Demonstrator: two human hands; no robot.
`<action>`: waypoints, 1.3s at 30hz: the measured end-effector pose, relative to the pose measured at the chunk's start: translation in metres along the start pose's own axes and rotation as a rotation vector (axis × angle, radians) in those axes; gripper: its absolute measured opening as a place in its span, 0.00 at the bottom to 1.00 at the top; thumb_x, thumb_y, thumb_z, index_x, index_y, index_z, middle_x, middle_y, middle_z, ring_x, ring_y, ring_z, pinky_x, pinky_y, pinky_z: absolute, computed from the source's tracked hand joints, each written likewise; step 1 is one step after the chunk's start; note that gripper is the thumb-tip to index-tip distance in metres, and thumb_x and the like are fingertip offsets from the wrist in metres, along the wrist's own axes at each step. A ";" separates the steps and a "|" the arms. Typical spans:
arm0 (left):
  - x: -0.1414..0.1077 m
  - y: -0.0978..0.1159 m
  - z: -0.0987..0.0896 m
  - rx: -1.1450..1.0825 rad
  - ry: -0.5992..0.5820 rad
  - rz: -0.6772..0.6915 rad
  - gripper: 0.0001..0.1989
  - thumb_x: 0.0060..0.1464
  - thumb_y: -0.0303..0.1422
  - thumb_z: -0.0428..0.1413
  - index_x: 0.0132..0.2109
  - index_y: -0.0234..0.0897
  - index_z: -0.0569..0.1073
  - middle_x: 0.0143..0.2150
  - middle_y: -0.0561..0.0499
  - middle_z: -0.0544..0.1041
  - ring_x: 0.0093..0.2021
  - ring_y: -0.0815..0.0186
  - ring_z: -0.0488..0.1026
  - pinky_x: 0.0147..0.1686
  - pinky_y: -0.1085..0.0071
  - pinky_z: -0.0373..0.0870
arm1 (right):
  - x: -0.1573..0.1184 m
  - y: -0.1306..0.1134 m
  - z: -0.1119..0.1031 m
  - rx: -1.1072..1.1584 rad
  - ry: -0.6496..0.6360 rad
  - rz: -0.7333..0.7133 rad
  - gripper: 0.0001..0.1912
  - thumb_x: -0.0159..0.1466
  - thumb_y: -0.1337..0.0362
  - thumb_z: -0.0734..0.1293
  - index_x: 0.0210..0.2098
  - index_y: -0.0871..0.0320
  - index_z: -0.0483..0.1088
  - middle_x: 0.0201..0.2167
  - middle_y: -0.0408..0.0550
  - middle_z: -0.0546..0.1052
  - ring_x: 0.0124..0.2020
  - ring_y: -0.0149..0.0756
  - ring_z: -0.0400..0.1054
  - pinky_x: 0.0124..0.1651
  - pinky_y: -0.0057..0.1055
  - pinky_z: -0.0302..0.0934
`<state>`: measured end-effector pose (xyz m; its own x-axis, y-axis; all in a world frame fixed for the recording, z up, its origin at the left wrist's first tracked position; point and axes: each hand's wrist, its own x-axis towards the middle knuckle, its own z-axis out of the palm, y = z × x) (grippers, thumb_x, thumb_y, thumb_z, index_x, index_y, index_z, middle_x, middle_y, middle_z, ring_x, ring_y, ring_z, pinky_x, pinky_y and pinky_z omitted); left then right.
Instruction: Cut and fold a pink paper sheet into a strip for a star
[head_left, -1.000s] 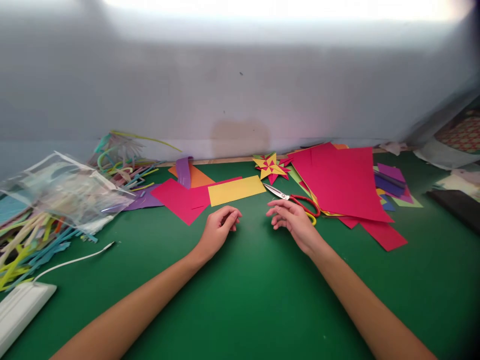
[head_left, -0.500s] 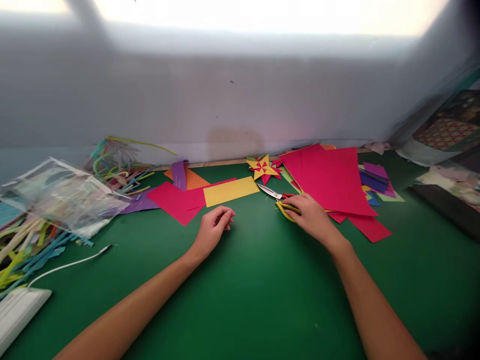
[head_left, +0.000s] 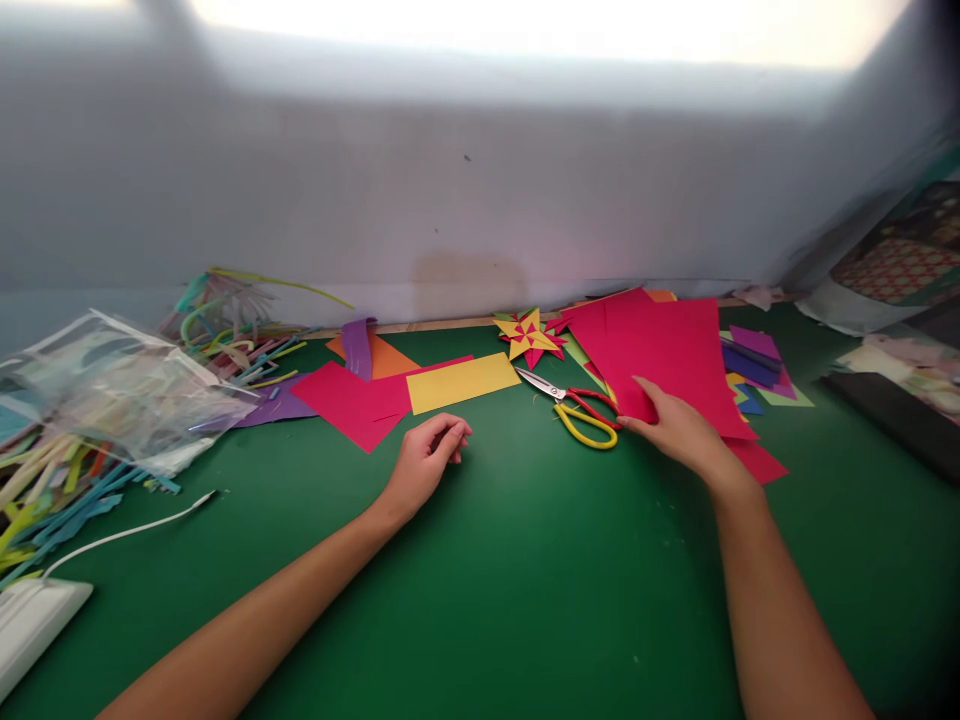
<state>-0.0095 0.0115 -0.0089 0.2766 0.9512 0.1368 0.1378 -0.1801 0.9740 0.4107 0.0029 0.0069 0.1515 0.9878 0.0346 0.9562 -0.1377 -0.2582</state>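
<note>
Now, star [head_left: 528,336] looks finished beyond the scissors [head_left: 556,394], strip [head_left: 463,383] unfolded.
Left hand [head_left: 421,462] loosely clenched, left of them; right hand [head_left: 684,432] just right, by red sheet [head_left: 667,355], grip unclear.

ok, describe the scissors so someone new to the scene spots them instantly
On the green table, find the big red sheet at the far side, right of centre. The scissors lie by its left edge, between the yellow paper strip and the right hand. Unlike the paper nearby, they have metal blades and one red, one yellow handle loop.
</note>
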 end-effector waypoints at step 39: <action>-0.001 0.005 0.004 0.073 -0.119 0.005 0.31 0.73 0.47 0.49 0.77 0.46 0.57 0.32 0.55 0.75 0.34 0.66 0.74 0.40 0.70 0.71 | -0.091 -0.179 0.012 0.269 0.475 -1.210 0.12 0.69 0.78 0.67 0.49 0.60 0.75 0.38 0.53 0.82 0.40 0.42 0.74 0.46 0.41 0.74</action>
<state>-0.0058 0.0084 -0.0050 0.3880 0.9144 0.1153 0.2039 -0.2072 0.9568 0.2231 -0.0612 0.0379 -0.6300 0.3475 0.6945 0.4782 0.8782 -0.0057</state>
